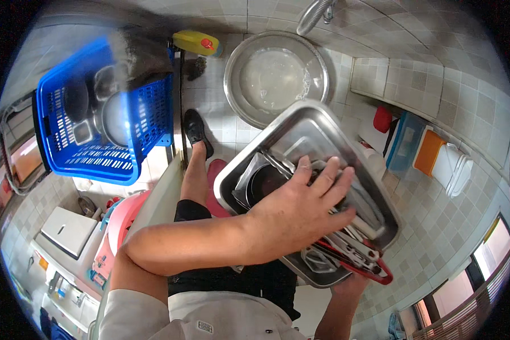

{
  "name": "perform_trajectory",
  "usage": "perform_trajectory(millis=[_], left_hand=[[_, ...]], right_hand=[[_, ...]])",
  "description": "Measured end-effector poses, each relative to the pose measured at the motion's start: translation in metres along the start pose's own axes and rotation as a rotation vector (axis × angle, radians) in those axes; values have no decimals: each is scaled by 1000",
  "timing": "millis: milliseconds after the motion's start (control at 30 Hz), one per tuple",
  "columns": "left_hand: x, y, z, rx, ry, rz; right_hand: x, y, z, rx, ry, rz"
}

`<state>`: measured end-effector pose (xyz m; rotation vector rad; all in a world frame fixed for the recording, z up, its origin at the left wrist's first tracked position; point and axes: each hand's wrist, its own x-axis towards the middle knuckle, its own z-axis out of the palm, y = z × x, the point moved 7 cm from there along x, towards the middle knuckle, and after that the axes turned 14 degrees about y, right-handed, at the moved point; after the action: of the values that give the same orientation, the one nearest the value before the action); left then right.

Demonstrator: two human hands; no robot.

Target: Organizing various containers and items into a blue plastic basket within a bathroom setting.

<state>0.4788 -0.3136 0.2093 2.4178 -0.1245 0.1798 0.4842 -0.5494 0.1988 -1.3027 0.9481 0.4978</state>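
A rectangular stainless steel tray (pixel 374 164) is held tilted in front of my body. Inside it lie several metal utensils, a dark round container (pixel 264 184) and a long red-edged utensil (pixel 379 273) that sticks out over the lower right rim. My left hand (pixel 297 209) reaches across and rests over the utensils, its fingers spread and touching them. At the tray's lower right edge my right hand (pixel 348 286) grips it from beneath; its fingertips are hidden by the tray.
Beyond the tray a round metal basin (pixel 232 85) of cloudy water stands on the tiled floor, below a metal hose (pixel 314 17). A blue plastic basket (pixel 45 113) with metal containers is at left, near a yellow bottle (pixel 192 42). Plastic containers (pixel 405 141) line the right wall.
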Motion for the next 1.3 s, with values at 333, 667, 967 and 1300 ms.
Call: perform_trajectory(millis=[333,667,967,1300], left_hand=[[-43,-44,93,-327,-117,-90],[-122,-110,-83,111,200,-394],[-288,-220,-213,246,571,-922],[-426,-311,-171,339,959,-1393]], right_hand=[[40,24,-23,-488,249,-121],[27,47,164,-648,-410,-179],[-77,191,452,-1162,-1262,-747],[-126,418,590,-1614,-1602,-552]])
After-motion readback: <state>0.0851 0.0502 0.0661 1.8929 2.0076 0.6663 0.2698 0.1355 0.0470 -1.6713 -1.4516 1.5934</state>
